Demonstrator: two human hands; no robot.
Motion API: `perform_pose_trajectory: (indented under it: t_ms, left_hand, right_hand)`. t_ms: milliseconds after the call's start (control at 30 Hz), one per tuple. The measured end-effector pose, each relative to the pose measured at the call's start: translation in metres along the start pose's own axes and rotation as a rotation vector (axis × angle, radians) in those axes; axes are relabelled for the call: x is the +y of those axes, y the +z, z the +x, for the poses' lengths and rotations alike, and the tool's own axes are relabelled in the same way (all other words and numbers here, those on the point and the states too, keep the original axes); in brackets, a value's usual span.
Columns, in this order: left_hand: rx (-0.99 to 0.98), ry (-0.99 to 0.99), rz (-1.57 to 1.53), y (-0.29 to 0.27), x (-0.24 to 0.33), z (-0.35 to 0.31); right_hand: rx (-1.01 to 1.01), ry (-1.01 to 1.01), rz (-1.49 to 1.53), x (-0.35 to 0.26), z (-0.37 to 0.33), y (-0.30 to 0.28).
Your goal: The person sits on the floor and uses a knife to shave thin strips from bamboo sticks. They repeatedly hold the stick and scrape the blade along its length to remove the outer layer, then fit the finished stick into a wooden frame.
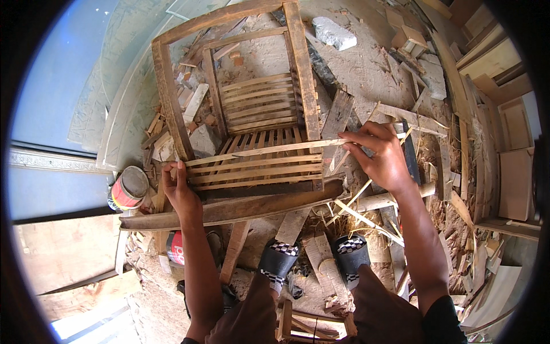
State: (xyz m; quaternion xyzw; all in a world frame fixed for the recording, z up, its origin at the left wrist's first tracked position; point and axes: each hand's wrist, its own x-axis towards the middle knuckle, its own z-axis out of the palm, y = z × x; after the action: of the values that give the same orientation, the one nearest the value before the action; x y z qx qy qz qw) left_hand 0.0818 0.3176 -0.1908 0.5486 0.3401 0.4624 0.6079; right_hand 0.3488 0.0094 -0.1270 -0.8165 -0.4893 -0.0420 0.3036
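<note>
A wooden chair frame (309, 74) with a slatted seat and back stands in front of me. Across its seat slats (258, 174) I hold a thin wooden strip (260, 150) that runs from one hand to the other. My left hand (182, 186) pinches the strip's left end beside the chair's left side. Past the chair's right side, my right hand (375, 150) grips the strip between thumb and fingers, and its far end sticks out beyond the hand. A curved wooden rocker (240, 210) lies along the near side of the seat.
Wood scraps and thin split strips (372, 221) litter the ground at right. A paint can (130, 186) stands at left and a red can (175, 247) nearer me. A pale stone block (334, 33) lies beyond the chair. Stacked boards (514, 120) line the right side.
</note>
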Motion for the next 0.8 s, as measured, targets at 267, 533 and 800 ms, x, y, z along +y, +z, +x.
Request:
perform_pose_trajectory:
  t_ms: [267,533,800]
  left_hand:
    - [0.034,0.028,0.046,0.0024,0.0029,-0.0008]
    - [0.03,-0.015,0.024,0.0024,0.0033,-0.0004]
    - [0.011,0.026,0.047,-0.0001,0.0012,0.0011]
  right_hand:
    - [-0.009,0.02,0.025,-0.0003,0.0001,0.0007]
    - [-0.003,0.04,0.023,-0.0045,-0.0057,0.0039]
    - [0.017,-0.009,0.023,-0.0058,0.0006,0.0025]
